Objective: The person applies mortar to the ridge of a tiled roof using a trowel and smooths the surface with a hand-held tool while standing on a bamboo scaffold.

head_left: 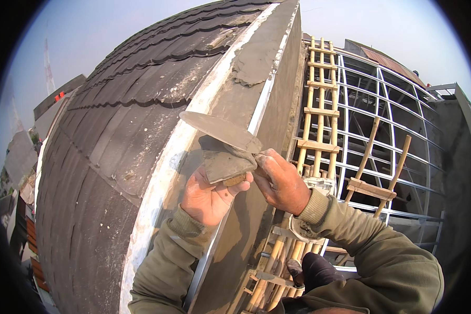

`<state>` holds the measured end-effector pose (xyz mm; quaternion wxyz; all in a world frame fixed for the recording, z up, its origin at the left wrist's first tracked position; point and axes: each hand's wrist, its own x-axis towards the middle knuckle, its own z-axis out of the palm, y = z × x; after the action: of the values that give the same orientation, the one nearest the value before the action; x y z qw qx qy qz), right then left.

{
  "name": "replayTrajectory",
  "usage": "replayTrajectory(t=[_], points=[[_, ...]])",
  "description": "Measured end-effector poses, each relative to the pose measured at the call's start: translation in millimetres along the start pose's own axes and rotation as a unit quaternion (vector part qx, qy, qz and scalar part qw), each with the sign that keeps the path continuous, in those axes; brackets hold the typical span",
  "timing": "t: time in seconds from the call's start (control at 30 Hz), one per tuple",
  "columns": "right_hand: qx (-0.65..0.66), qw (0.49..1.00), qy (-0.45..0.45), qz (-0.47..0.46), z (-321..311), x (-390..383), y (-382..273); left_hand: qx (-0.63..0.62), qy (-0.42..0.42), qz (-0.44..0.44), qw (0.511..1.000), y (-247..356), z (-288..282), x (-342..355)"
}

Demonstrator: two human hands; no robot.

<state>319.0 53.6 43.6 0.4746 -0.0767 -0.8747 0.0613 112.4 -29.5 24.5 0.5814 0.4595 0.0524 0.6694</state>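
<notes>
Two hands meet over the top of the wall. The left hand (210,196) lies palm up, fingers curled around a small board (226,166) with a lump of grey mortar, kept flat, I think, so the mortar does not slide off. The right hand (281,180) is closed around the handle of a trowel (220,131); its blade points left, just above the board and touching the lump. Under them runs the wall cap (246,73), partly covered with fresh mortar. Left of it lie dark roof tiles (141,99); on the right stands a bamboo scaffold (319,112).
</notes>
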Motion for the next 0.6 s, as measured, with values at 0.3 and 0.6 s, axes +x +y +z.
replayTrajectory(t=[0.3,0.6], points=[[-0.044,0.980,0.049,0.186,-40,-95,11,-0.004,0.094,0.112,0.989,26,3,0],[-0.167,0.981,-0.033,-0.090,-80,-42,10,0.089,0.103,0.074,0.988,12,-13,1]])
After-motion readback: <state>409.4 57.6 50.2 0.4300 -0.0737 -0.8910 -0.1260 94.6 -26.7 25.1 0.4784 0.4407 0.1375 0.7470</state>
